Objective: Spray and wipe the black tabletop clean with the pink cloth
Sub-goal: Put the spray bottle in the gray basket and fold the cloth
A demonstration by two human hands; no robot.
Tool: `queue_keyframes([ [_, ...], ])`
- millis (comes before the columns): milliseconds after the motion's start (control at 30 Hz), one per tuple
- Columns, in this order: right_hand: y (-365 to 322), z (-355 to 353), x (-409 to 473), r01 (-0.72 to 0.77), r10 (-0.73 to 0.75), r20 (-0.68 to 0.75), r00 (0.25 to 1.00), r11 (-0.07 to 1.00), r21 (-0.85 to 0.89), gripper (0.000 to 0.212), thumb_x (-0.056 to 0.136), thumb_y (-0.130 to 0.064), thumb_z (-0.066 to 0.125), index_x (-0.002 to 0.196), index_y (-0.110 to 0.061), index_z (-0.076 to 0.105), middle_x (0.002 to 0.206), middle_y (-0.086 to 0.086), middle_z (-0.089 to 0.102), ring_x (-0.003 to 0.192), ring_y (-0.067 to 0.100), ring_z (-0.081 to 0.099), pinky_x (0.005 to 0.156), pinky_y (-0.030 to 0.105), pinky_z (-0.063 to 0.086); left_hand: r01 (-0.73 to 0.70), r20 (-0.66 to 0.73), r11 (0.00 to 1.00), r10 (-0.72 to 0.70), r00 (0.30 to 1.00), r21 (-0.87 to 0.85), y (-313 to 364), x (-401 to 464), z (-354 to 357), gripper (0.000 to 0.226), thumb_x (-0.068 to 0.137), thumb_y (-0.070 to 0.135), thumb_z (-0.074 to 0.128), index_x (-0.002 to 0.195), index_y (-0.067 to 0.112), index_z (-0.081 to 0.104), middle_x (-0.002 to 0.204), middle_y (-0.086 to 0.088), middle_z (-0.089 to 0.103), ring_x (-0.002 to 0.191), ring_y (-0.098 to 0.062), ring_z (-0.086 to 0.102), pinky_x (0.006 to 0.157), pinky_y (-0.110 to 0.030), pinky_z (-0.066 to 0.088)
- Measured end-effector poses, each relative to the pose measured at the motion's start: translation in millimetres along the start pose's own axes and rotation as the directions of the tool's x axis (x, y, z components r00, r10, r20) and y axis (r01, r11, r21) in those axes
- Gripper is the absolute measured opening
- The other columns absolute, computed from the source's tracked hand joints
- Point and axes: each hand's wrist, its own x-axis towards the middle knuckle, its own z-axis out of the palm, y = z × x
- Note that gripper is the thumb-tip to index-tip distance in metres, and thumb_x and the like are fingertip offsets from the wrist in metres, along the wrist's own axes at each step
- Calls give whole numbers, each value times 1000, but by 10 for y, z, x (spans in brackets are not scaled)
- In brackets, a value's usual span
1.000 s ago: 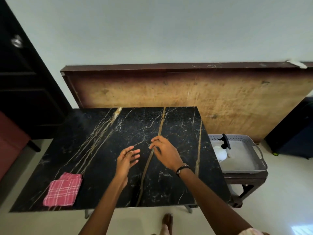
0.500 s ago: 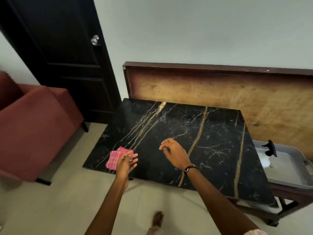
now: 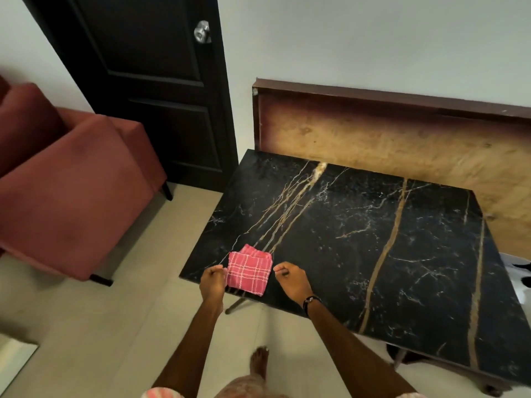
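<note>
The pink checked cloth is at the near left corner of the black marble-look tabletop, its lower edge reaching over the table's front edge. My left hand pinches the cloth's left edge. My right hand, with a black band on the wrist, has its fingertips closed at the cloth's upper right corner. At the frame's right edge only the black trigger of the spray bottle shows, above a white patch.
A dark red armchair stands left of the table, in front of a black door. A wooden board leans on the wall behind the table. My bare foot is on the tiled floor near the table's front edge.
The view swung left. Both hands moved from the table's middle to the near left corner and closed on the cloth, which now has its front layer raised off the table.
</note>
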Motion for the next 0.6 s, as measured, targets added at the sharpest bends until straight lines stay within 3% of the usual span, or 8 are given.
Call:
queue_keyframes([
  [67, -56, 153, 117, -58, 58, -1, 998, 998, -2, 18, 93, -9, 52, 105, -3, 65, 110, 10, 68, 103, 22, 62, 92, 29, 46, 2, -7, 998, -2, 1000, 65, 44, 121, 17, 11, 92, 8, 52, 93, 7, 63, 114, -23, 64, 94, -31, 58, 87, -42, 49],
  [133, -103, 275, 222, -120, 120, -31, 992, 993, 15, 17, 93, -13, 56, 104, -3, 63, 108, 11, 67, 103, 24, 62, 92, 33, 48, -15, 17, 988, 13, 1000, 152, 89, 213, 50, 20, 95, 12, 50, 107, 0, 61, 113, -22, 63, 90, -27, 55, 77, -36, 47],
  [200, -137, 344, 281, -185, 189, -98, 977, 982, 43, 20, 91, -16, 61, 106, -4, 60, 108, 11, 63, 101, 24, 60, 88, 30, 49, -23, 52, 971, 11, 999, 236, 116, 270, 88, 24, 96, 13, 50, 114, 0, 58, 113, -19, 62, 90, -25, 54, 77, -36, 48],
  [267, -175, 377, 302, -243, 252, -153, 956, 967, 72, 30, 89, -15, 64, 115, -4, 56, 115, 12, 58, 101, 23, 59, 83, 25, 44, -39, 98, 954, 11, 995, 296, 126, 301, 123, 24, 95, 13, 52, 115, 0, 56, 110, -17, 60, 91, -26, 54, 82, -39, 48],
  [367, -200, 417, 330, -309, 332, -179, 926, 940, 147, 43, 86, -15, 68, 123, -4, 50, 123, 14, 53, 104, 26, 58, 88, 31, 47, -52, 135, 938, 6, 991, 342, 113, 366, 186, 15, 91, 10, 58, 105, 5, 54, 112, -19, 62, 90, -26, 57, 84, -42, 51],
  [600, -283, 541, 351, -375, 410, -121, 904, 897, 236, 62, 77, -11, 76, 129, -5, 44, 125, 14, 51, 113, 28, 55, 95, 38, 48, -34, 97, 916, -6, 995, 400, 90, 453, 271, 36, 83, 6, 69, 115, 1, 53, 114, -20, 64, 90, -27, 60, 76, -35, 47],
])
